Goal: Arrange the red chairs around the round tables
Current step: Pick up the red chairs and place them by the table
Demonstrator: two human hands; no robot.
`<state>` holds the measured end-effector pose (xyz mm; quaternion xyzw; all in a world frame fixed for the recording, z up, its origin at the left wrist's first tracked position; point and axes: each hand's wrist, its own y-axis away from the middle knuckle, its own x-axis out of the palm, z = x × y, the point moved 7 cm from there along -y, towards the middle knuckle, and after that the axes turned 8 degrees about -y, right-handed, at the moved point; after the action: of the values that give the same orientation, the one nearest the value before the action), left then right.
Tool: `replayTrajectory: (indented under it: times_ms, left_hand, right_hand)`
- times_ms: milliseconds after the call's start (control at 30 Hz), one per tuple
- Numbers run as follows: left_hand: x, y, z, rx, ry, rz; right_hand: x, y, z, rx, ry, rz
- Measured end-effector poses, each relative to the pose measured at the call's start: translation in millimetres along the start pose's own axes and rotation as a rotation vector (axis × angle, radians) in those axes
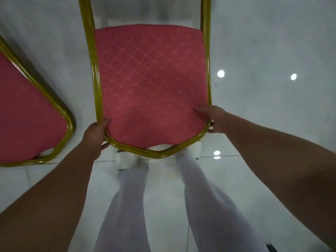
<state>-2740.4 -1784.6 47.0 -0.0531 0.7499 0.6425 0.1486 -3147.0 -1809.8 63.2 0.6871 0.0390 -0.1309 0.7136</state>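
**Q:** Status, L to R?

**A:** Neighbour chair [27, 110] at 9 o'clock, apart from the held one, w/ a strip of floor [263, 42] between. L hand [97, 133] is clamped on the held chair [151, 84] at its 7 o'clock corner: thumb on the red pad, fingers curled under the gold frame [94, 70]. R hand [212, 118] has the same grip at the 5 o'clock corner.

**Q:** Which way does the load lie from the grip?

**A:** Straight out to 12 o'clock. Long axis runs 6–12, and the frame rails exit the top of view. Hands are approx. level, neither nearer. Trouser legs [131, 197] are just behind the near edge at 6 o'clock.

**Q:** Table ref.?

**A:** Not in view. To the R there is only glossy floor w/ light spots [220, 73] at 3 o'clock. Est.: clearance is tighter on the L, so a swing toward 9 o'clock risks contact w/ the neighbour chair.
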Motion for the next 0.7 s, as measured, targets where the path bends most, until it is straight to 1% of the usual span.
replayTrajectory:
  times_ms: [100, 233, 400, 500, 700]
  left_hand:
    - [-14.8, 104.2, 3.8, -0.055, -0.046, 0.024]
    - [-37.1, 247.8, -11.4, -0.048, -0.010, 0.056]
    - [-64.4, 392.5, -57.3, 0.022, 0.091, 0.131]
    - [-78.8, 459.9, -103.0, 0.095, 0.176, 0.176]
    - [-113.3, 558.4, -208.1, 0.302, 0.360, 0.184]
  right_hand:
    - [-38.7, 96.2, 1.1, 0.009, 0.050, -0.020]
    - [-96.2, 229.9, 21.2, -0.039, 0.120, -0.054]
    - [-158.1, 376.1, 66.1, -0.151, 0.149, -0.048]
    - [-178.3, 449.9, 112.9, -0.246, 0.044, -0.013]
    - [-188.5, 580.4, 222.5, -0.560, -0.159, 0.022]
